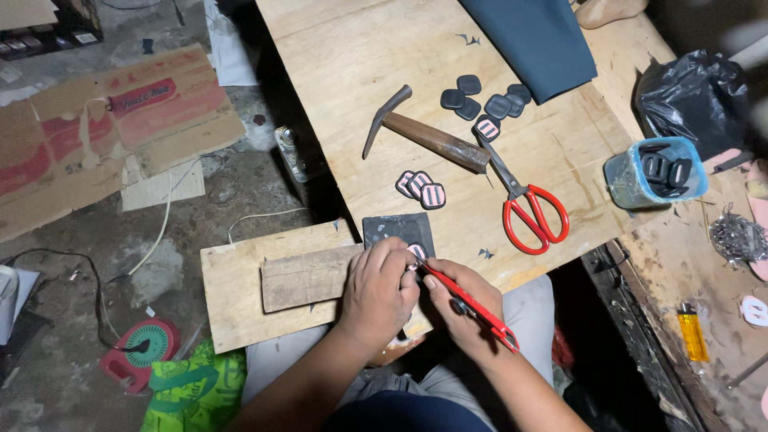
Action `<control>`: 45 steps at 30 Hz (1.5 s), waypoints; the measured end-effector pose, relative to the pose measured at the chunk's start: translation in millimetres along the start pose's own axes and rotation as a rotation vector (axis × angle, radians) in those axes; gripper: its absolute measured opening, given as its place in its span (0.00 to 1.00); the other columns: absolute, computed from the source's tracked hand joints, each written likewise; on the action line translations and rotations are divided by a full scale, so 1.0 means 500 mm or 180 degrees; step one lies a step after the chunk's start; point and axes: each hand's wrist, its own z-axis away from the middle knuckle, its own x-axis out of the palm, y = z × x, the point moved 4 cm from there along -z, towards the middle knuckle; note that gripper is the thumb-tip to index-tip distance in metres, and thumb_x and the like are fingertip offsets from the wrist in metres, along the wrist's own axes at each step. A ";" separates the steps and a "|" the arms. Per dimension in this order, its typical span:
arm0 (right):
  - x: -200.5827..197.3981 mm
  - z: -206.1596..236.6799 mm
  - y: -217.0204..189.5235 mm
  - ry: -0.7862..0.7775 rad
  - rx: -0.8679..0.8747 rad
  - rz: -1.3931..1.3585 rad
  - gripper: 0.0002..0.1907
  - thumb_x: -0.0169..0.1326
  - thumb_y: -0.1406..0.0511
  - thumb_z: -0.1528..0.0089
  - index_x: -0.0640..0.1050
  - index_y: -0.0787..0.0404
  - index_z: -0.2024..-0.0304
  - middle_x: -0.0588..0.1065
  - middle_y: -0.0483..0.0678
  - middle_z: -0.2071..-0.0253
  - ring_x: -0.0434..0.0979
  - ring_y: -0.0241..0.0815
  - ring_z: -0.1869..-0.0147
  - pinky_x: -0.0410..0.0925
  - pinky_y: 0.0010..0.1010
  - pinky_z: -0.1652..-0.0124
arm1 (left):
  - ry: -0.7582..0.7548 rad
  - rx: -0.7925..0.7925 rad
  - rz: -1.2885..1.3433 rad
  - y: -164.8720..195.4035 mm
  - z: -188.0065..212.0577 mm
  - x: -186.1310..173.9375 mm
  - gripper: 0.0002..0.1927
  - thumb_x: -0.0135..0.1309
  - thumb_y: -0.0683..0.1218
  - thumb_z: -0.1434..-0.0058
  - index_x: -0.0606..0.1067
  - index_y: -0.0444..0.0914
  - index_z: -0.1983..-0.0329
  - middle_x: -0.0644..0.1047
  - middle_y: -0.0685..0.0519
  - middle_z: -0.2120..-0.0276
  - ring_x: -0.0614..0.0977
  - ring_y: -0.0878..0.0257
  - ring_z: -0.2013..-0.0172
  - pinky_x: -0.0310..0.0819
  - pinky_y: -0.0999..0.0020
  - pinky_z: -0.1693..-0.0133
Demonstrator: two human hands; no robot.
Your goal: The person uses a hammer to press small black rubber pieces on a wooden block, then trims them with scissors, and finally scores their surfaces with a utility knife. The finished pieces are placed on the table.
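Note:
My left hand (378,290) presses down on a small pink-and-black piece (417,251) lying on a dark square pad (394,229). My right hand (462,310) grips a red utility knife (468,300) whose tip points at that piece. Three similar pink-striped pieces (421,189) lie just beyond the pad. Further up the wooden board (344,48) are a hammer (428,136), red-handled scissors (528,206) and several dark square pieces (480,100).
A wooden block (308,276) rests on a plywood slab (232,284) at my left. A blue tub (656,172) of dark pieces, a black bag (696,92), a yellow lighter (692,332), dark fabric (532,40) and floor cardboard (104,120) surround the work.

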 end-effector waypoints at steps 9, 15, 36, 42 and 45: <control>-0.004 0.017 0.043 0.0017 0.0338 -0.0064 0.15 0.59 0.66 0.38 0.80 0.64 0.49 0.83 0.51 0.56 0.84 0.38 0.55 0.74 0.27 0.53 | -0.0308 -0.1827 0.1281 -0.033 -0.029 0.028 0.21 0.54 0.37 0.46 0.68 0.32 0.48 0.79 0.46 0.62 0.84 0.59 0.67 0.79 0.69 0.63; 0.004 0.015 0.036 0.0170 -0.0001 -0.0074 0.15 0.60 0.66 0.37 0.80 0.65 0.48 0.82 0.51 0.55 0.84 0.40 0.54 0.74 0.28 0.53 | -0.0384 -0.1874 0.0662 -0.040 -0.043 0.037 0.12 0.58 0.40 0.48 0.71 0.36 0.61 0.79 0.49 0.73 0.83 0.56 0.70 0.78 0.62 0.64; -0.039 -0.030 -0.044 -0.0376 -0.0617 0.0367 0.07 0.60 0.68 0.40 0.80 0.64 0.60 0.81 0.52 0.64 0.83 0.47 0.62 0.75 0.31 0.60 | 0.0053 -0.1104 0.0839 -0.019 -0.007 0.029 0.08 0.54 0.38 0.45 0.70 0.35 0.63 0.78 0.47 0.69 0.80 0.53 0.69 0.75 0.62 0.65; -0.040 0.007 -0.008 0.0052 0.0228 -0.0002 0.13 0.59 0.67 0.40 0.80 0.65 0.52 0.82 0.53 0.59 0.84 0.41 0.60 0.75 0.30 0.57 | -0.0558 -0.2114 0.1654 -0.073 -0.015 0.061 0.08 0.55 0.38 0.43 0.77 0.32 0.60 0.82 0.51 0.70 0.82 0.69 0.70 0.77 0.73 0.66; -0.038 0.007 -0.010 0.0180 -0.0550 -0.0512 0.11 0.54 0.71 0.34 0.76 0.67 0.49 0.78 0.56 0.47 0.81 0.42 0.46 0.74 0.31 0.48 | -0.0496 -0.2080 0.2090 -0.088 -0.023 0.070 0.10 0.55 0.37 0.43 0.77 0.30 0.58 0.81 0.51 0.68 0.81 0.69 0.68 0.77 0.75 0.63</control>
